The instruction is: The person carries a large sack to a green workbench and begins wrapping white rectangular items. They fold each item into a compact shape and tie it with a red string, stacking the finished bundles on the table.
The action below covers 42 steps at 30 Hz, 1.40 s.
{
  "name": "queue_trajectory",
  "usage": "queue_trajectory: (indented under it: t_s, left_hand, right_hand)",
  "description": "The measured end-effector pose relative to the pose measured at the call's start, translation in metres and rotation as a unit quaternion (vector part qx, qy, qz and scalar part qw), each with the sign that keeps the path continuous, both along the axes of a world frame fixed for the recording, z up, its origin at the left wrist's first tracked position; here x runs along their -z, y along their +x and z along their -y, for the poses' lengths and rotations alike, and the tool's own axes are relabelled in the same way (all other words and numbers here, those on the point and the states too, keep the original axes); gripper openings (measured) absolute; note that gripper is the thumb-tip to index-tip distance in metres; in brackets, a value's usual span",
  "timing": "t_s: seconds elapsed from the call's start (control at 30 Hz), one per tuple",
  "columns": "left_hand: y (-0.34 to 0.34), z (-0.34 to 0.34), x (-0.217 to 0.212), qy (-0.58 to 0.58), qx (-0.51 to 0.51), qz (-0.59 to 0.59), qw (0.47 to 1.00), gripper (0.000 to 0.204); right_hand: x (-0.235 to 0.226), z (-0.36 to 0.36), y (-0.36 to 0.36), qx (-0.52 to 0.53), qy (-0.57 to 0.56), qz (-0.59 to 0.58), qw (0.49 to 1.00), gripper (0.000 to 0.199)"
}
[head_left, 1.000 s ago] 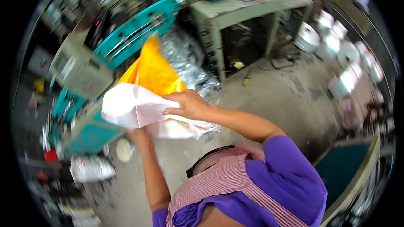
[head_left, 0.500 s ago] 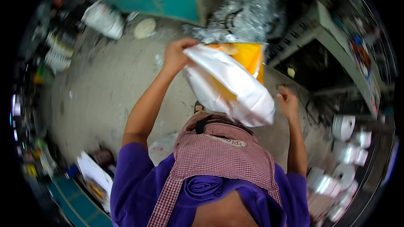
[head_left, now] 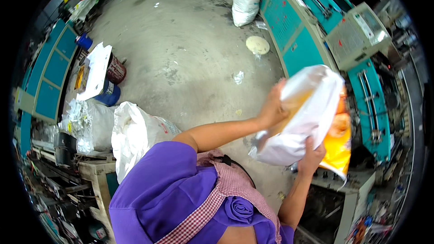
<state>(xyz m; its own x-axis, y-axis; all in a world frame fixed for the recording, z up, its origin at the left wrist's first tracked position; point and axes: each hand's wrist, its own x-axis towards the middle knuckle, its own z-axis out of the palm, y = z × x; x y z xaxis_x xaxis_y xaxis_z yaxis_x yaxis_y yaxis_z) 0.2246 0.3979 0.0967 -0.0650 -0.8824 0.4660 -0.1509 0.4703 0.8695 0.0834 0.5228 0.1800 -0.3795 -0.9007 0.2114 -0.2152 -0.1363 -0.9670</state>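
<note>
A floppy white plastic bag [head_left: 312,104], with orange-yellow printed plastic [head_left: 337,151] hanging behind and below its right side, is held out in front of me to the right. My left hand [head_left: 273,107] is closed on its left edge, the fingers partly hidden by the plastic. My right hand [head_left: 312,157] grips its lower edge, thumb up against the white side. The plastic is blurred in places, and I cannot tell whether it is one bag or several layers.
Teal machines [head_left: 296,31] stand along the right, with a grey control box [head_left: 359,36]. An open white sack [head_left: 135,131] stands by my left elbow. Beyond it are a blue bucket [head_left: 108,94] and a white board [head_left: 97,70]. A full white sack [head_left: 246,2] stands farther off.
My view has turned to the left, bringing the open sack and left-hand cabinets in. My right hand, apart from the plastic before, now grips it. My left hand still holds on.
</note>
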Motion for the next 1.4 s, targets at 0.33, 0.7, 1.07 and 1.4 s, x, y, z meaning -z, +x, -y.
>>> queue_trajectory:
  t_s: [0.33, 0.7, 1.07, 1.4]
  left_hand:
    - [0.178, 0.097, 0.071, 0.219, 0.017, 0.246, 0.944, 0.050]
    - [0.166, 0.199, -0.130, -0.163, -0.031, 0.046, 0.985, 0.067]
    - [0.457, 0.211, 0.052, 0.198, -0.359, 0.143, 0.901, 0.072]
    - [0.395, 0.360, -0.037, 0.245, -0.326, 0.090, 0.909, 0.030]
  right_hand:
    - [0.188, -0.006, -0.105, -0.175, 0.394, 0.078, 0.899, 0.049]
    - [0.049, 0.255, 0.073, -0.128, 0.073, -0.075, 0.986, 0.056]
    - [0.077, 0.398, 0.103, -0.448, 0.423, 0.227, 0.754, 0.053]
    - [0.113, 0.575, 0.176, -0.430, 0.091, -0.084, 0.895, 0.062]
